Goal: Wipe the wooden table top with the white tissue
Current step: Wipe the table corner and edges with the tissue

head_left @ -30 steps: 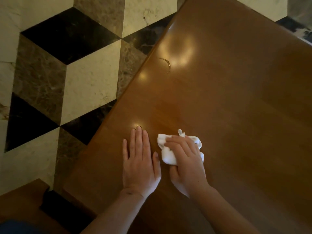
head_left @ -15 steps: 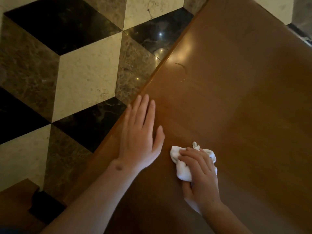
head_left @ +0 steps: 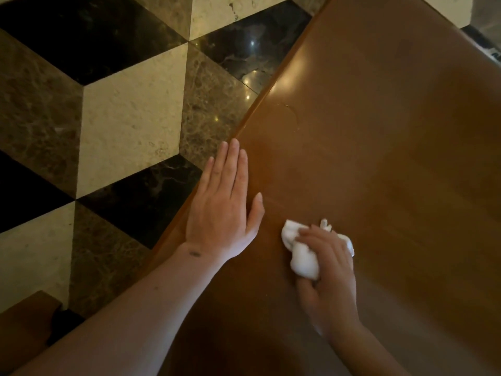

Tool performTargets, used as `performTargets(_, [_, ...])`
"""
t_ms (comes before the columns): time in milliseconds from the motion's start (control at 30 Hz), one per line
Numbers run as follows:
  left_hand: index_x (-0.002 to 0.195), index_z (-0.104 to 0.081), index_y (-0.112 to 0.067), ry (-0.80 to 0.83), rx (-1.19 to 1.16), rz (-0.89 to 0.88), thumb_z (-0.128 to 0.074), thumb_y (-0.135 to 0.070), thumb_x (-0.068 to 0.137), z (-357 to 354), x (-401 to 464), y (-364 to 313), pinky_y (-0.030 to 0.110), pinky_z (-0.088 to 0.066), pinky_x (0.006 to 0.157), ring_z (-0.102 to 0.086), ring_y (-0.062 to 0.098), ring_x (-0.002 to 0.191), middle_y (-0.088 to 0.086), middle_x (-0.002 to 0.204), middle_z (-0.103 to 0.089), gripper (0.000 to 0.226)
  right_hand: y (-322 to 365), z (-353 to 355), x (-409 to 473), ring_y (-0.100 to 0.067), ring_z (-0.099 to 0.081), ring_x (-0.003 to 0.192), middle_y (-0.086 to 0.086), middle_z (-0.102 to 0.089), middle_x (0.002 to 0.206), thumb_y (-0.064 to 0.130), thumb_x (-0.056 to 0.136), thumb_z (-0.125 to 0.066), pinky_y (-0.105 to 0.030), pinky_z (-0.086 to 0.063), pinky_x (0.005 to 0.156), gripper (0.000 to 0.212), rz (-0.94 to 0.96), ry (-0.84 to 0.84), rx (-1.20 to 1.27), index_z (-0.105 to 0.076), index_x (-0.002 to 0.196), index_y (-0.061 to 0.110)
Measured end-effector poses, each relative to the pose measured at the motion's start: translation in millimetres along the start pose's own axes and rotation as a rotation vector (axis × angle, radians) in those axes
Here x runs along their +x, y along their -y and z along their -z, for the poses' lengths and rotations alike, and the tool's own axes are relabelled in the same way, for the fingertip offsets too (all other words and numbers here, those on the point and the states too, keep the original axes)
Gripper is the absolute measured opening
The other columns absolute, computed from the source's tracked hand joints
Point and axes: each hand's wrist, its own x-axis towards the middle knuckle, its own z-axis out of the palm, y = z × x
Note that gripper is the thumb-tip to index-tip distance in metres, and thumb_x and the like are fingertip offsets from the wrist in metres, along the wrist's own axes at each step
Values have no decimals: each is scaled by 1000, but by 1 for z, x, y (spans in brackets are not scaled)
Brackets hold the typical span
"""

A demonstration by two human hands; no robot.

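Observation:
The polished wooden table top (head_left: 393, 137) fills the right half of the view. My right hand (head_left: 329, 278) presses a crumpled white tissue (head_left: 302, 256) against the wood near the front, its fingers curled over the wad. My left hand (head_left: 223, 204) lies flat, fingers together and pointing away, on the table's left edge, a short way left of the tissue. A faint curved ring mark (head_left: 291, 111) shows on the wood farther along the left edge.
A marble floor (head_left: 127, 126) of cream, brown and black tiles lies left of the table edge. The corner of a wooden piece (head_left: 24, 329) with a dark part sits at the bottom left. Bright glare falls on the wood near the ring mark.
My left hand has slid forward and left to the table's edge, with the arm stretched out. My right hand with the tissue has stayed near the front, now apart from the left hand.

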Motion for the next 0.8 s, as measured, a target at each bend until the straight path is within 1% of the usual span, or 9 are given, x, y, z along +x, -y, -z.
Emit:
performTargets(67, [161,-18,4,6,7,3,-30,-42,106,2,0,1,49,-13,130,-6,32,161,21,171,-12,73,7,5,30,7,-42,123,23,-51,125,8,72,-59,-34,-38,105,48,-69,-99,7,-60,119,19])
performTargets(133, [162,-18,3,15,13,5,-30,-43,105,3,1,0,49,-12,130,-5,31,161,21,172,-12,73,13,12,71,1,-45,112,23,-49,117,7,74,-60,-38,-42,97,45,-165,-191,16,-59,117,20])
performTargets(267, [161,-20,3,5,9,3,-32,-40,105,0,0,0,48,-12,130,-6,31,161,21,171,-14,72,25,23,156,-21,-49,120,5,-55,118,7,79,-58,-51,-43,101,42,-305,-306,14,-56,120,15])
performTargets(400, [161,-21,3,-12,-1,0,-31,-37,105,-1,1,2,48,-12,130,-8,31,161,21,171,-15,69,48,12,219,-20,-46,124,2,-55,129,11,79,-57,-44,-37,108,50,-351,-411,61,-54,129,16])
performTargets(500, [160,-21,2,-14,4,10,-31,-35,105,0,0,1,47,-12,130,-10,31,161,21,171,-17,67,63,-6,231,-21,-45,124,-2,-55,130,8,79,-58,-40,-36,106,53,-250,-334,41,-55,130,16])
performTargets(600, [159,-24,3,-26,-11,13,-33,-33,104,1,1,0,47,-12,130,-13,33,160,21,169,-21,67,63,-15,205,-19,-46,122,-3,-59,128,6,77,-60,-36,-35,107,49,-3,-123,33,-59,125,14])
performTargets(700, [159,-24,3,-21,-21,14,-34,-33,103,3,2,0,48,-14,130,-14,34,160,22,169,-21,68,46,-8,156,-16,-43,126,-1,-60,131,6,74,-61,-20,-23,110,51,170,99,-10,-61,124,15])
performTargets(733, [160,-24,3,-17,-19,15,-34,-33,103,4,2,1,49,-14,130,-13,34,160,22,170,-20,68,38,-3,138,-16,-44,128,1,-60,132,5,74,-61,-20,-22,112,52,191,138,-26,-61,125,15])
performTargets(800, [160,-23,3,-3,-9,15,-34,-34,103,4,1,1,49,-14,129,-12,33,160,21,170,-18,69,21,9,106,-15,-47,131,3,-59,134,2,73,-63,-34,-30,115,53,173,127,-14,-62,124,15])
